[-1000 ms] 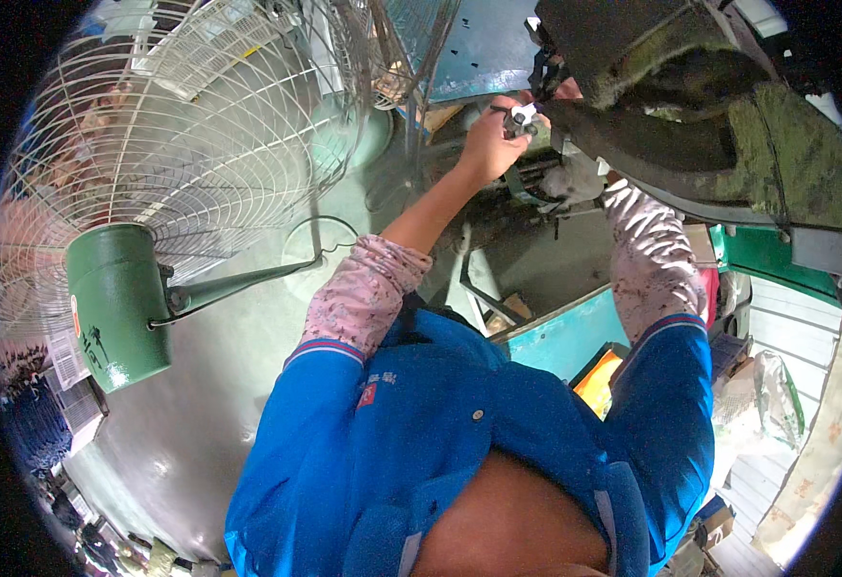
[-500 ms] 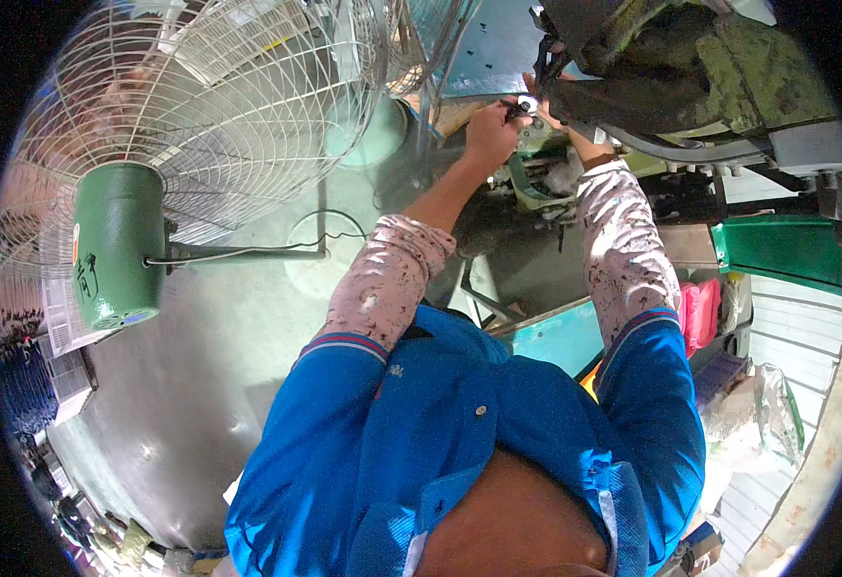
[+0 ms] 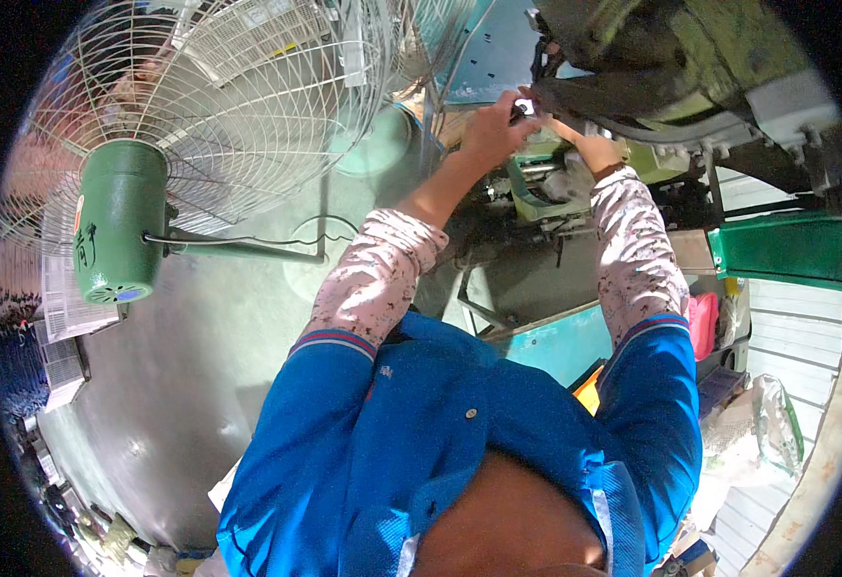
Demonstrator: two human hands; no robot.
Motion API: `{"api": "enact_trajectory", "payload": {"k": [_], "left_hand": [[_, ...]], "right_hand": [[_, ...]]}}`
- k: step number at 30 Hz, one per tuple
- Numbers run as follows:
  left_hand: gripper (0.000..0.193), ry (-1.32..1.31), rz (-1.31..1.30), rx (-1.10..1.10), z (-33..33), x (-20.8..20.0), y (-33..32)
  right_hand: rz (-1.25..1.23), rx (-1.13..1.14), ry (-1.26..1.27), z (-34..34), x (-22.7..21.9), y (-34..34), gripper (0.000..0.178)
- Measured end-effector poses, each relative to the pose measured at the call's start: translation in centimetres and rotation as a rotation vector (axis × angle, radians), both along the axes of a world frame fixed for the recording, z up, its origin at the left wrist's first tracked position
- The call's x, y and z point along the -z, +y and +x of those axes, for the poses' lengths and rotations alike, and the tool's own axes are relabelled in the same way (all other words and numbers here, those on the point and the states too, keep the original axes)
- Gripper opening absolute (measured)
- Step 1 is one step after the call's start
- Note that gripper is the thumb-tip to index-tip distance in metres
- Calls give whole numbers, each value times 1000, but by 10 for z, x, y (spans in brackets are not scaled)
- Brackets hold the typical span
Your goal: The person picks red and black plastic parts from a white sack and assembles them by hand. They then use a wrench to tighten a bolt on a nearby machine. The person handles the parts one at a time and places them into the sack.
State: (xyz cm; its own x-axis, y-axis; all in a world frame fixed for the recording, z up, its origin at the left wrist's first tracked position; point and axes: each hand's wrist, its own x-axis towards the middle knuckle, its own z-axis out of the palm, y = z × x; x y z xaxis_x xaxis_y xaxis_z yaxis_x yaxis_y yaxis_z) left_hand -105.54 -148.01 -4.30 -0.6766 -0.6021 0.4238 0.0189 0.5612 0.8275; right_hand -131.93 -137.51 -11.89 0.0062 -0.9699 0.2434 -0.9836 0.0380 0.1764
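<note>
My left hand is closed round a small black-and-white piece, whose exact kind is too small to tell. From the right, my right hand reaches in with its fingers drawn together and pointing at that piece. Their tips meet near my left fingers, and what they pinch, if anything, is hidden. Both hands are held just below the dark green machine head. Beneath them lies a green machine frame with a crumpled clear bag or scrap in it.
A large green fan with a wire cage takes up the left side. A blue panel stands beyond my hands. At right are a green metal guard, a pink item and a plastic bag. The grey floor spreads at left.
My right hand has drawn back a little to the right and nearer to me, so more of it shows. My left hand still holds the small piece, now turned slightly.
</note>
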Motion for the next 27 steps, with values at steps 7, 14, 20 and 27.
{"api": "enact_trajectory", "payload": {"k": [7, 14, 20, 27], "left_hand": [[32, 37, -83, -80, -1, -10, 9], [27, 116, -160, -99, -7, 4, 4], [31, 97, -69, -176, -13, 6, 2], [29, -124, -4, -144, 0, -14, 3]], "right_hand": [[304, 605, -402, 74, -116, 30, 42], [134, 349, -263, 69, -93, 7, 34], [-148, 61, -216, 61, -75, -16, 26], [-355, -117, -189, 63, -76, -31, 19]]}}
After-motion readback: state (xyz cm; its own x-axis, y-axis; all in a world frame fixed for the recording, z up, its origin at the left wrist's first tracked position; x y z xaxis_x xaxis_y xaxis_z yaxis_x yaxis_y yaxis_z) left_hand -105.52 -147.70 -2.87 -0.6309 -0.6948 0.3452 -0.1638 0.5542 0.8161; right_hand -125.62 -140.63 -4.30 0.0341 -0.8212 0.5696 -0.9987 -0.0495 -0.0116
